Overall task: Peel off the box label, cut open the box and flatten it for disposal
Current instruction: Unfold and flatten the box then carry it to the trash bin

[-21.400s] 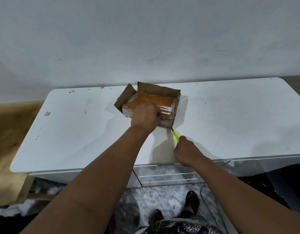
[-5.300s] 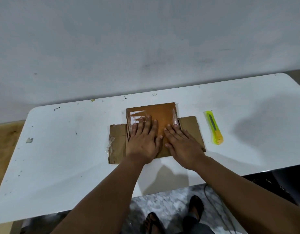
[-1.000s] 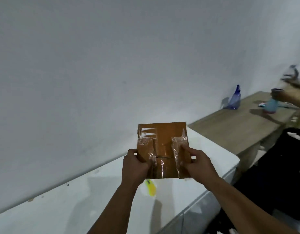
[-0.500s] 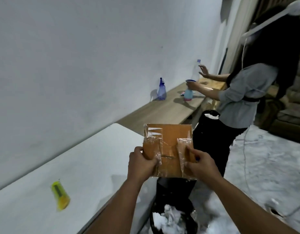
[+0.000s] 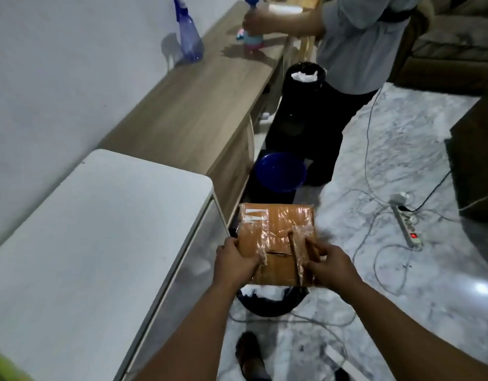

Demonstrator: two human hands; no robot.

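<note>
The flattened brown cardboard box, folded and wrapped in clear tape, is held level in the air to the right of the white table. My left hand grips its near left edge and my right hand grips its near right side over a taped flap. Directly under the box stands a black bin with white waste inside, mostly hidden by the cardboard. A sliver of the yellow-green cutter shows at the bottom left corner on the table.
A blue basin and a second black bin stand beyond. Another person works at a wooden bench holding a blue spray bottle. A power strip and cables lie on the marble floor.
I have turned right and tilted down, carrying the flattened box off the table. It now hangs over the black bin beside the table, both hands holding it as before.
</note>
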